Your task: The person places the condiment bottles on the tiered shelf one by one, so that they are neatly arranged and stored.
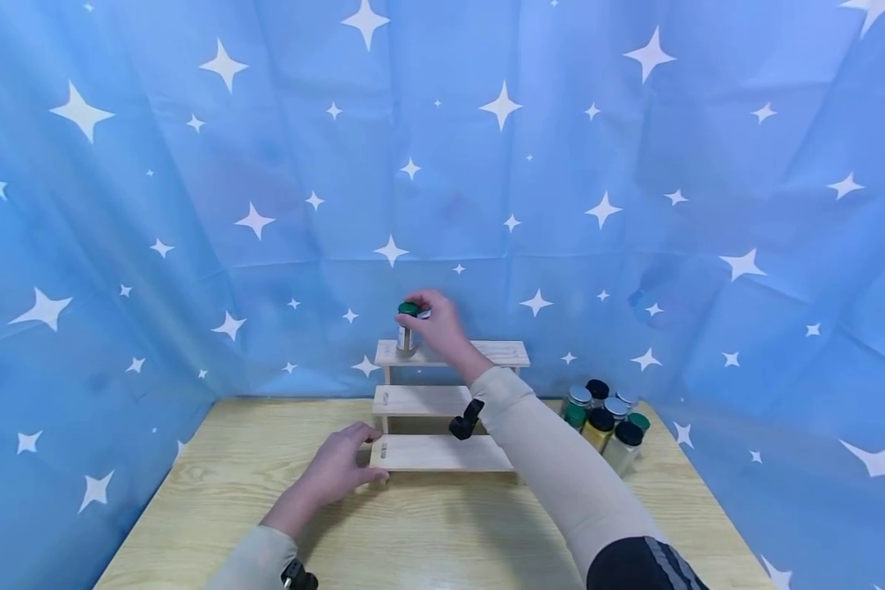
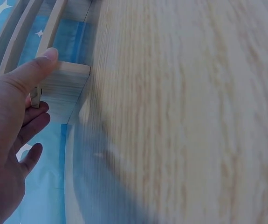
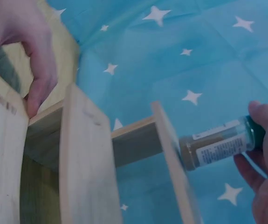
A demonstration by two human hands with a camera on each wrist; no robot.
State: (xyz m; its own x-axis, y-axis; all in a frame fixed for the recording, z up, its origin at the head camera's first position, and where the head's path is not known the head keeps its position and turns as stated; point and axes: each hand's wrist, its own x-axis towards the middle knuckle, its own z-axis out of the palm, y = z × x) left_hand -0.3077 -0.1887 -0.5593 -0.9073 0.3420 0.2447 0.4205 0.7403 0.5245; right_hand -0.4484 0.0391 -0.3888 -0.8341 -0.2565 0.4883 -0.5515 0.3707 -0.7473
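Note:
A spice jar (image 3: 220,143) with a green lid, a white label and brown contents stands on the left end of the top tier of a wooden three-tier shelf (image 1: 442,453). My right hand (image 1: 440,325) pinches the jar by its lid between thumb and fingers. In the right wrist view the jar's base meets the top board. My left hand (image 1: 337,465) grips the left end of the lowest tier. Its thumb (image 2: 43,65) lies along the board's front edge, with fingertips on the board's end in the left wrist view.
Several jars with black, silver and green lids stand grouped on the table right of the shelf, among them a yellow-filled jar (image 1: 598,429) and a pale-filled jar (image 1: 623,449). A blue star-patterned curtain (image 1: 442,213) hangs behind the wooden table (image 1: 214,483).

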